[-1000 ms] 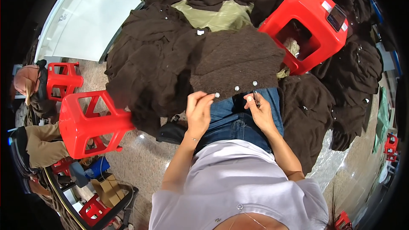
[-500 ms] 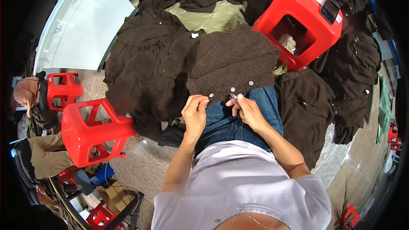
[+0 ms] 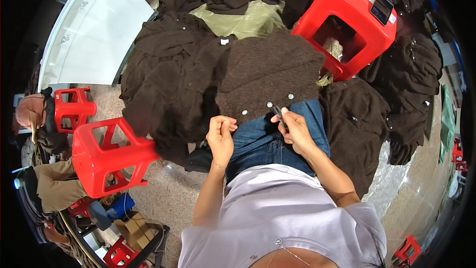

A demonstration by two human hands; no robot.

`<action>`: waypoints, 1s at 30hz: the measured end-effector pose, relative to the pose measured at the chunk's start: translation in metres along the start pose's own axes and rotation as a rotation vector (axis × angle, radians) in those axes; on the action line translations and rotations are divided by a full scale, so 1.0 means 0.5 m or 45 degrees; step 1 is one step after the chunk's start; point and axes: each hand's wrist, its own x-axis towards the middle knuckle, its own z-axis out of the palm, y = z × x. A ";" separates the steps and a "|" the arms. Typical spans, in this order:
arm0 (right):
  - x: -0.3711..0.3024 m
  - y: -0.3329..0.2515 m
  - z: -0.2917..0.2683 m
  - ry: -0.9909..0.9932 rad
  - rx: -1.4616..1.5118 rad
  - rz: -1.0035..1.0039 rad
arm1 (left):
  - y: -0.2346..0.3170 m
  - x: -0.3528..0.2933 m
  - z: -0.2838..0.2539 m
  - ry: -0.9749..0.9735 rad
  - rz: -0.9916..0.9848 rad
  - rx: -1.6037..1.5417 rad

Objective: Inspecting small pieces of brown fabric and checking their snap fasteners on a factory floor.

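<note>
A dark brown knitted garment [image 3: 267, 67] lies over my lap, on my blue jeans [image 3: 258, 141]. Near its closest edge sit three shiny round buttons [image 3: 269, 104]. My right hand [image 3: 297, 130] grips small dark thread snips [image 3: 279, 115], their tip pointing up toward the middle button. Just off the garment's edge, left of the snips, my left hand [image 3: 221, 136] has thumb and fingertips pinched together. Whatever is in that pinch, if anything, is too small to make out.
Piles of brown garments [image 3: 173, 69] surround my lap. A red stool [image 3: 342, 0] carrying a phone [image 3: 382, 9] stands at the upper right. Another red stool [image 3: 109, 161] is at the left, below a white panel [image 3: 94, 30]. Beside that stool sits another person [image 3: 57, 181].
My left hand has drawn back from the garment's edge, slightly toward me and left. My right hand has shifted a little right and nearer me with the snips, whose blades show more.
</note>
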 end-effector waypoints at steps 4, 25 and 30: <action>-0.004 0.010 -0.032 0.154 0.164 -0.059 | -0.010 -0.008 -0.016 0.092 -0.055 -0.039; 0.043 0.007 -0.032 -0.304 0.694 -0.005 | 0.067 0.017 0.107 -0.130 0.321 0.272; 0.041 0.007 -0.036 -0.339 0.676 -0.026 | 0.063 0.023 0.123 -0.173 0.222 0.237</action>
